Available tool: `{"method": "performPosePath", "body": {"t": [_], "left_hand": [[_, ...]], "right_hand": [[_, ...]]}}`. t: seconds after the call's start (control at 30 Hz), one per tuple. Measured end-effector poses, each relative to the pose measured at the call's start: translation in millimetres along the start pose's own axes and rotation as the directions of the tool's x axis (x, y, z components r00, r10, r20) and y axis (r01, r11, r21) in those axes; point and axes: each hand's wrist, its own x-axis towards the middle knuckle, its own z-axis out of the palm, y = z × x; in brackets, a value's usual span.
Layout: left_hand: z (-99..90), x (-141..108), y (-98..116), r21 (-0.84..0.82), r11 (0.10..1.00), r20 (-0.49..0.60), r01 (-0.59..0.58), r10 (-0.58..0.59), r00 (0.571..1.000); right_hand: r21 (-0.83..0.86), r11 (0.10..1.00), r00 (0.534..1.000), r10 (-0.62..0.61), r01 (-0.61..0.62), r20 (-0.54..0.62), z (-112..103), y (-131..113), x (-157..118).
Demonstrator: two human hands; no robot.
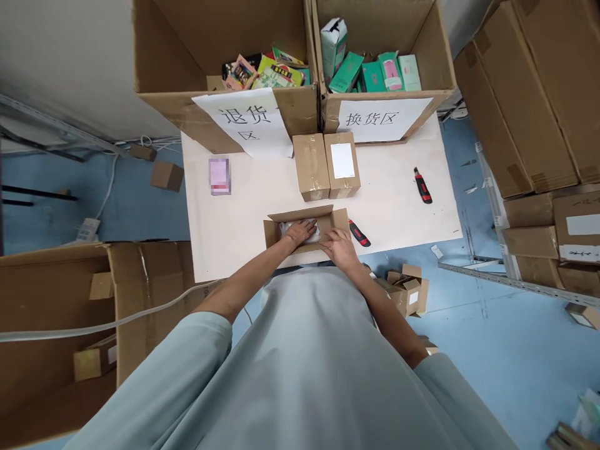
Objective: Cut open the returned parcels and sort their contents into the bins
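Note:
A small cardboard box (pixel 340 219) with its flaps raised lies at the table's near edge, in front of my body. Inside it, on the left, is a whitish plastic-wrapped item (pixel 285 228), partly covered by my left hand (pixel 301 232). That hand reaches in over the near wall, fingers stretched out and resting on the wrapping. My right hand (pixel 341 249) holds the box by its near right corner, with the thumb and fingers around the cardboard edge. A black-and-red utility knife (pixel 360 233) lies just right of the box.
Two closed cartons (pixel 312 165) stand behind the box. Large bins with paper signs, a return bin (pixel 169 103) and an exchange bin (pixel 375 112), line the back. Another utility knife (pixel 422 186) lies right, a blurred pink packet (pixel 219 175) left. A hose (pixel 154 310) crosses at left.

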Motion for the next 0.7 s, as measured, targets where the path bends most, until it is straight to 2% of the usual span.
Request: {"method": "performPosePath", "body": {"t": [0.1, 0.2, 0.37, 0.53, 0.63, 0.7], "left_hand": [[-3.1, -3.3, -8.6, 0.03, 0.999, 0.035, -0.034, 0.033, 0.999], [-9.0, -2.6, -8.6, 0.075, 0.995, 0.067, -0.065, 0.06, 0.996], [-14.1, -0.7, 5.1, 0.165, 0.984, 0.095, -0.074, 0.058, 0.994], [-19.0, -5.0, 22.0, 0.221, 0.975, 0.087, -0.027, 0.008, 0.996], [-30.4, -8.1, 33.9, 0.228, 0.974, 0.063, 0.0, -0.015, 0.998], [-45.6, -14.0, 39.5, 0.227, 0.974, 0.031, 0.02, -0.027, 0.999]], "right_hand": [[0.011, 1.0, 1.0, 0.002, -0.002, -0.013, 1.8, -0.4, 0.8], [0.003, 1.0, 1.0, -0.002, 0.003, -0.012, 1.2, -1.7, 2.8], [-0.016, 1.0, 1.0, -0.017, 0.017, 0.004, -2.4, -2.9, 6.0], [-0.037, 0.999, 1.0, -0.023, 0.023, 0.002, -4.0, -3.5, 6.4], [-0.053, 0.998, 0.999, -0.04, 0.04, 0.01, -6.0, -3.7, 6.1], [-0.062, 0.997, 0.999, -0.049, 0.049, 0.011, -8.7, -3.0, 5.3]]}}
